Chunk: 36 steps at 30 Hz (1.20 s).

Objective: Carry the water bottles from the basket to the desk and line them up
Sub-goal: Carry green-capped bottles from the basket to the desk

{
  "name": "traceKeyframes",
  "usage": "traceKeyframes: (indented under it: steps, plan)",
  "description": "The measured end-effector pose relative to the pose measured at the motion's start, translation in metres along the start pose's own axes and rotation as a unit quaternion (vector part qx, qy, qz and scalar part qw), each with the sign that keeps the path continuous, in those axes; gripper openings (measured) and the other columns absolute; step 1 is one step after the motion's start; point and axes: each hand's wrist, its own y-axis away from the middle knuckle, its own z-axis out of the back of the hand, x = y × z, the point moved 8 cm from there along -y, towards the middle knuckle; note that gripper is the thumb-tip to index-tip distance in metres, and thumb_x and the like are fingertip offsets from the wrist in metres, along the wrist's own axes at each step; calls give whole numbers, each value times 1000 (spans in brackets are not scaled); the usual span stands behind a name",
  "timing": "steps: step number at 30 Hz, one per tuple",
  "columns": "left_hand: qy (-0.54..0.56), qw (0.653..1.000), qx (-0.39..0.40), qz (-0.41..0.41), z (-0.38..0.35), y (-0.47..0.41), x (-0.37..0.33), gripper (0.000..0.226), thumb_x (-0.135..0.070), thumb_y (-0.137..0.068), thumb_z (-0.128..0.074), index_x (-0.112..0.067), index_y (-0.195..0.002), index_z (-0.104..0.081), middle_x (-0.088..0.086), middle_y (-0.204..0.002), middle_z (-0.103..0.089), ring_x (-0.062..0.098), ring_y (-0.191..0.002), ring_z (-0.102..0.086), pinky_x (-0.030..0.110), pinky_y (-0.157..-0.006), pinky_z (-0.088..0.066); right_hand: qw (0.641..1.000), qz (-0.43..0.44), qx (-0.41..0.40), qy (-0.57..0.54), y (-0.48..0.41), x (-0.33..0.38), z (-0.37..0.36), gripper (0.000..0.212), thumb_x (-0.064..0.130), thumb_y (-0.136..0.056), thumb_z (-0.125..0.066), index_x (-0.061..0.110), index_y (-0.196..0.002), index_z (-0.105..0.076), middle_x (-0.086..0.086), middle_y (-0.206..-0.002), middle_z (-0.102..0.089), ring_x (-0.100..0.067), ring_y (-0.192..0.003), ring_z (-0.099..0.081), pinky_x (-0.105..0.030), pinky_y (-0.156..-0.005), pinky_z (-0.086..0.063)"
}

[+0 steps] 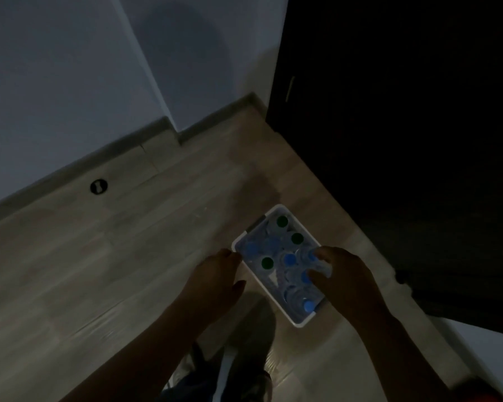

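Observation:
A white basket stands on the wooden floor, packed with several upright water bottles that show blue caps and green caps. My right hand reaches into the basket's right side, and its fingers curl around the top of a blue-capped bottle. Whether the grip is closed is unclear in the dim light. My left hand hovers at the basket's left rim with fingers loosely apart and nothing in it. The desk is not in view.
A tall dark cabinet rises right behind the basket on the right. Pale walls and a grey skirting board run along the back left. A small black round fitting sits in the floor. My leg and shoe are below the basket.

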Motion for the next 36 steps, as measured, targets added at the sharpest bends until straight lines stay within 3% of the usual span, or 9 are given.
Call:
traceKeyframes:
  steps: [8, 13, 19, 23, 26, 29, 32, 36]
  plan:
    - [14, 997, -28, -70, -82, -82, 42, 49, -35, -89, -59, -26, -135, -44, -6, -134, -48, 8, -114, -50, 21, -94, -43, 999, 3, -20, -25, -81, -58, -76, 32, 24, -88, -65, 14, -118, -60, -3, -113, -63, -17, -102, -60, -29, -90, -49]
    - [2, 987, -56, -153, -116, -135, 41, 57, -39, -84, -65, -21, -135, -47, -3, -132, -51, 10, -112, -53, 17, -91, -42, 993, 45, -99, -50, -122, -78, -99, 26, 12, -85, -68, 7, -110, -66, -9, -105, -67, -23, -94, -62, -31, -83, -51]
    - [-18, 971, -55, -231, -141, -170, 37, 61, -48, -84, -62, -28, -138, -41, -7, -137, -45, 9, -119, -46, 17, -95, -38, 985, 61, -154, -59, -158, -102, -122, 39, 19, -86, -68, 9, -123, -60, -10, -117, -64, -22, -102, -59, -30, -87, -49]
    - [-15, 965, -70, -254, -147, -174, 34, 59, -54, -82, -61, -28, -132, -47, -7, -132, -49, 9, -115, -49, 22, -94, -44, 982, 61, -159, -78, -164, -113, -132, 33, 17, -84, -70, 12, -116, -64, -6, -111, -66, -18, -95, -59, -28, -83, -49]
    - [-18, 960, -61, -272, -154, -177, 34, 57, -56, -80, -62, -30, -128, -47, -8, -128, -50, 7, -111, -48, 16, -88, -36, 982, 67, -156, -80, -166, -115, -137, 32, 14, -83, -71, 13, -114, -64, -5, -108, -67, -18, -94, -61, -30, -83, -51]
    - [-19, 958, -43, -284, -162, -179, 30, 45, -52, -79, -64, -30, -116, -53, -12, -117, -52, 0, -98, -46, 19, -87, -40, 983, 63, -157, -77, -168, -118, -138, 30, 13, -81, -72, 13, -110, -65, -4, -105, -67, -18, -93, -60, -30, -83, -51]
    - [-28, 956, -39, -290, -168, -182, 27, 38, -47, -80, -65, -25, -109, -56, -12, -107, -49, 4, -96, -47, 20, -85, -38, 982, 63, -160, -75, -170, -119, -139, 27, 13, -80, -73, 12, -106, -66, -5, -102, -68, -18, -92, -60, -30, -81, -51]
    - [-21, 958, -18, -284, -170, -186, 27, 35, -41, -81, -67, -20, -107, -59, -6, -111, -54, 7, -100, -50, 21, -86, -39, 980, 60, -173, -74, -172, -120, -140, 27, 16, -79, -75, 12, -104, -66, -2, -100, -68, -16, -90, -61, -30, -80, -52]
